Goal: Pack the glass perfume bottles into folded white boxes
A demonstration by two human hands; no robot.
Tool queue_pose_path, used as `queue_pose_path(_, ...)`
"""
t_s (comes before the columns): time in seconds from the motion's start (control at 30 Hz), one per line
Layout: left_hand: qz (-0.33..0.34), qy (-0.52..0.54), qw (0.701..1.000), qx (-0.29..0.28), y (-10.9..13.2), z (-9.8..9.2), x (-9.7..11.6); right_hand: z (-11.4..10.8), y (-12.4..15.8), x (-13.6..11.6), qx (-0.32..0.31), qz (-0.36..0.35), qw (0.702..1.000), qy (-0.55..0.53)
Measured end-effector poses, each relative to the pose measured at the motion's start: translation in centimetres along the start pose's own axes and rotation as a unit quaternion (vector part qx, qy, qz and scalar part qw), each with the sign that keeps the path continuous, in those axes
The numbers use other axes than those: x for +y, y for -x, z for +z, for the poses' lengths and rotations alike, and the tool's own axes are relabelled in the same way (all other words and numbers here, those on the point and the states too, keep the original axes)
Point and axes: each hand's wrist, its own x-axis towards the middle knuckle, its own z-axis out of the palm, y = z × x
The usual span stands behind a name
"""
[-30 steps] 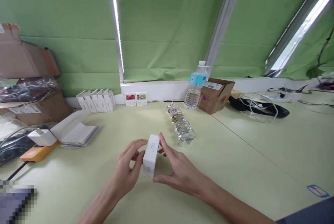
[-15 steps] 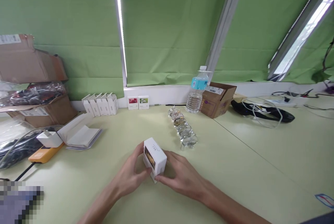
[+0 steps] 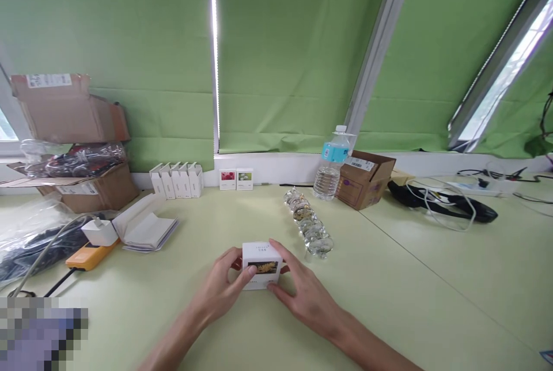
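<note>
The left hand [image 3: 218,286] and right hand [image 3: 302,291] grip a white box [image 3: 261,265] from either side, the left thumb on its front face and the right fingers [image 3: 277,248] curled over its top corner. Neither hand has let go. The box has just turned: earlier it stood narrow and tilted between the hands, and now it sits square to the person, its picture panel [image 3: 263,267] facing the camera. It is low at the table [image 3: 389,296], though whether it touches the surface is hidden. Just beyond the right hand lies a glass ornament [image 3: 308,224], with a water bottle [image 3: 331,169] and a cardboard carton [image 3: 365,181] past it. Ahead of the left hand stand a row of white cartons [image 3: 176,181] and two small picture boxes [image 3: 235,179], with an open folder [image 3: 144,224] and an orange power strip [image 3: 88,258] further left.
</note>
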Motion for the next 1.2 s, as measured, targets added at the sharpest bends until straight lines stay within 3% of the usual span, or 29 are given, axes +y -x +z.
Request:
queue_pose_path(0.33, -0.026, 0.039, 0.998, 0.03, 0.0, 0.3, -0.8, 2.1, -1.2, 0.7, 0.004, 0.042, 0.999, -0.007)
queue_pose_path(0.53, -0.092, 0.097, 0.981, 0.141, -0.6, -0.3, -1.7, 3.5, -3.1, 2.0, -0.006, 0.041, 0.999, 0.03)
queue_pose_path(0.83, -0.167, 0.132, 0.943, 0.254, -1.8, -2.4, -4.9, 6.2, -11.7, 3.5, 0.017, 0.055, 0.991, 0.122)
queue_pose_path(1.2, -0.17, 0.154, 0.948, 0.221, -3.2, -3.8, -7.5, 8.2, -19.8, 6.2, 0.042, 0.098, 0.982, 0.157)
